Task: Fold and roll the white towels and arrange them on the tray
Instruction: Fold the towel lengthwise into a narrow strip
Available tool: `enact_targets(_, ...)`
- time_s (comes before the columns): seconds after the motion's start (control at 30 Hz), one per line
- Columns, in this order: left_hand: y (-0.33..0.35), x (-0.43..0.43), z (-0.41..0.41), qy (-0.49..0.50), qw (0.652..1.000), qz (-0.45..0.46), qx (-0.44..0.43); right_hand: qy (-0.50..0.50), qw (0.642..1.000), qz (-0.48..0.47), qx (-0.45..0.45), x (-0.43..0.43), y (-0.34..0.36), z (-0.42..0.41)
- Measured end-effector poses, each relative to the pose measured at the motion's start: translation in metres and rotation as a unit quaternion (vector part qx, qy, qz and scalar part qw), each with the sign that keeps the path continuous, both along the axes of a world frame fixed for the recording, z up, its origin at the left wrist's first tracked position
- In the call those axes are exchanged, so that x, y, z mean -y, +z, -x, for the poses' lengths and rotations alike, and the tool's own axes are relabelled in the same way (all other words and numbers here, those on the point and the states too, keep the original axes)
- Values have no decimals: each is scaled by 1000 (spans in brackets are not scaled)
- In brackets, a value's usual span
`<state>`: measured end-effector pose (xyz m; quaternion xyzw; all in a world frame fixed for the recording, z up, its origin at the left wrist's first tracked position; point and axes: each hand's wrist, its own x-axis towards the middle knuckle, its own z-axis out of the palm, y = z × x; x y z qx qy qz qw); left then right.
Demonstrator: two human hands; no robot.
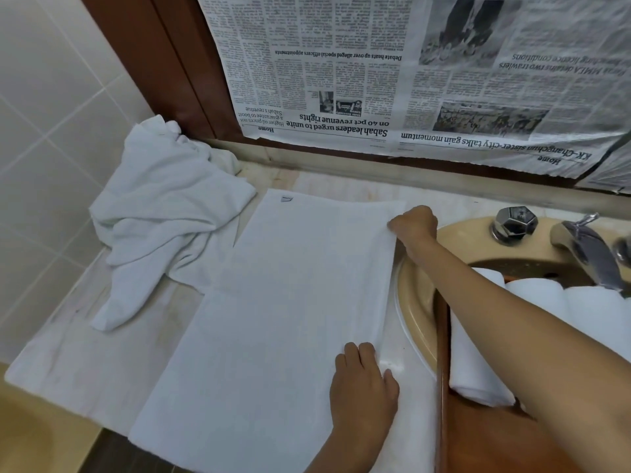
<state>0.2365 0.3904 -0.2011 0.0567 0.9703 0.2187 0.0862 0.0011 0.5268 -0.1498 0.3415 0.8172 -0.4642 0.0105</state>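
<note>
Gripping right edge of flat towel near front w/ left hand, fingers curled over hem. Farther back, pinching same edge's far corner w/ right hand, fist closed. Spread on desk, just beside tray. Prob. first fold; next, lifting that edge & carrying it leftward, keeping corners aligned. Rolled towels on tray partly hidden by forearm, count unclear. Tray cut off at frame edge. Beyond, crumpled pile not yet folded.
</note>
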Motion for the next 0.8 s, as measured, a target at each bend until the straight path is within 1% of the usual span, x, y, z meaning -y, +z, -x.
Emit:
enact_targets(0.1,7,4,7,32,999,-3,27,-13,1000,15,-2,-7,-1,-5)
enact_targets(0.17,14,6,11,59,996,-11,70,-8,1000,10,3,-10,-5,-9)
enact_targets(0.27,22,6,13,63,993,-81,56,-6,1000,13,-9,-14,-9,-10)
enact_targets(0.33,41,7,14,78,985,-142,60,-36,997,44,-59,-16,-8,-7)
enact_targets(0.4,56,10,18,110,968,-208,87,-62,991,58,-101,-17,-6,-6)
enact_targets(0.43,60,13,21,127,957,-236,112,-61,992,43,-104,-17,-6,-6)
enact_targets(0.5,63,22,27,159,933,-274,171,-48,996,6,-73,-17,-11,-9)
enact_targets(0.57,62,32,31,184,915,-294,207,-41,998,-21,-37,-15,-17,-11)
enact_targets(0.63,64,44,35,215,892,-332,219,-34,998,-26,-35,-9,-19,-9)
enact_targets(0.7,69,58,40,253,865,-371,222,-19,998,-26,-52,2,-13,-2)
enact_targets(0.8,79,86,54,309,822,-425,218,-1,997,10,-80,31,4,17)
